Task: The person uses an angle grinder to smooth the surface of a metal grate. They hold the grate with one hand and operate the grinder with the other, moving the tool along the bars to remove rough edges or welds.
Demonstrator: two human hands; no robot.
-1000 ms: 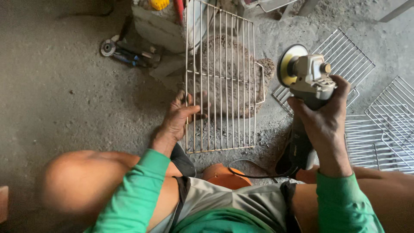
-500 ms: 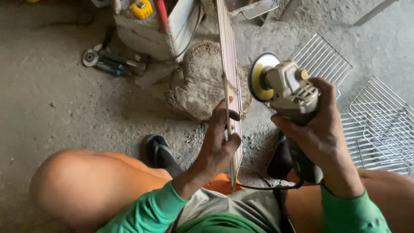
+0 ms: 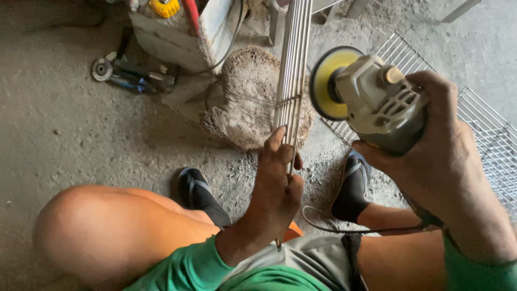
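Two hands are at work over a dusty concrete floor (image 3: 64, 129). Far left on that floor lies a second grinder (image 3: 124, 75) with a dark body and round disc, and just right of it stands a grey metal box (image 3: 177, 37) with a yellow object (image 3: 164, 7) on top; no label can be made out on either. Next comes a rough stone block (image 3: 242, 102). The left hand (image 3: 277, 180) is closed around the lower edge of a wire rack (image 3: 293, 70), held upright and edge-on above the block. To its right, the right hand (image 3: 441, 156) is wrapped tightly around a grey angle grinder (image 3: 371, 97), its yellow-backed disc facing the rack and just beside it. More wire racks (image 3: 484, 134) lie flat on the floor at far right.
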